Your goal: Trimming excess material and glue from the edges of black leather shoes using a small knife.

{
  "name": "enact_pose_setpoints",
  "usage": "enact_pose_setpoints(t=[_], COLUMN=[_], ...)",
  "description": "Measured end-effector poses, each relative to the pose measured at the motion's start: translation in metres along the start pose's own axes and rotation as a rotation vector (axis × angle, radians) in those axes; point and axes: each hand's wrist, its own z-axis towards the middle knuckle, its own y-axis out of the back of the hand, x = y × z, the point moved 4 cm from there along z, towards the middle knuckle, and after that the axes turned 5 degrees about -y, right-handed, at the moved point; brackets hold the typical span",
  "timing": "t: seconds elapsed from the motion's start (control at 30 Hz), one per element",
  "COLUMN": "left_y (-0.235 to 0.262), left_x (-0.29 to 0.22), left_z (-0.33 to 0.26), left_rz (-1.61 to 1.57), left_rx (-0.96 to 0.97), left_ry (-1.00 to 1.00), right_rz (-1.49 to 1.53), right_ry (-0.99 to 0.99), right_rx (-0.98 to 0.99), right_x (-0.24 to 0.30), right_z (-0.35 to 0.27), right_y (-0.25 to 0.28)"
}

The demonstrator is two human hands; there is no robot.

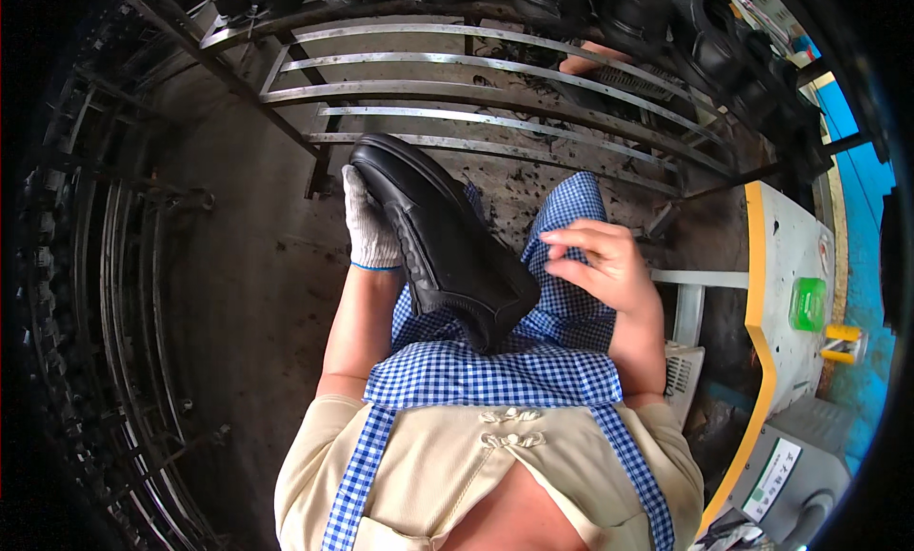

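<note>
A black leather shoe (438,227) lies slanted in front of me, its toe up and away to the left and its heel over my lap. My left hand (369,229), in a white knitted glove with a blue cuff, is closed round the toe end from the left side; some of its fingers are hidden behind the shoe. To the right of the heel, my bare right hand (600,261) hovers apart from the shoe. Its fingers are loosely bent, with a gap between the fingertips, and I see nothing held in them.
Beyond my knees stands a metal slatted rack (476,94), with black shoes (633,13) along its top. More racks (124,294) line the left. On my right is a yellow-edged white table (785,265) bearing a green container (807,304). Black scraps litter the floor.
</note>
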Motion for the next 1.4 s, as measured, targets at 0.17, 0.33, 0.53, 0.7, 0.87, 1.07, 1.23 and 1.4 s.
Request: enact_pose_setpoints(t=[0.17, 0.33, 0.53, 0.7, 0.87, 1.07, 1.23, 1.4], left_y=[0.003, 0.012, 0.005, 0.004, 0.008, 0.016, 0.016, 0.014], left_x=[0.011, 0.019, 0.027, 0.033, 0.032, 0.04, 0.045, 0.049], left_z=[-0.005, 0.0, -0.008, -0.01, -0.008, -0.001, -0.003, -0.007], left_rz=[0.029, -0.18, -0.071, -0.062, -0.028, -0.093, -0.141, -0.11], left_rx=[-0.021, 0.113, 0.103, 0.127, 0.116, 0.09, 0.082, 0.042], left_ry=[0.063, 0.175, 0.199, 0.227, 0.202, 0.22, 0.265, 0.301], right_rz=[-0.178, -0.28, -0.589, -0.646, -0.481, 0.035, -0.282, -0.531], right_ry=[0.137, 0.194, 0.251, 0.181, 0.15, 0.003, 0.127, 0.176], right_rx=[-0.006, 0.036, 0.171, 0.224, 0.123, 0.038, 0.076, 0.127], right_x=[0.021, 0.028, 0.045, 0.037, 0.014, -0.004, 0.005, 0.029], right_z=[0.032, 0.038, 0.039, 0.037, 0.03, 0.022, 0.022, 0.025], right_y=[-0.038, -0.042, -0.045, -0.052, -0.046, -0.037, -0.042, -0.045])
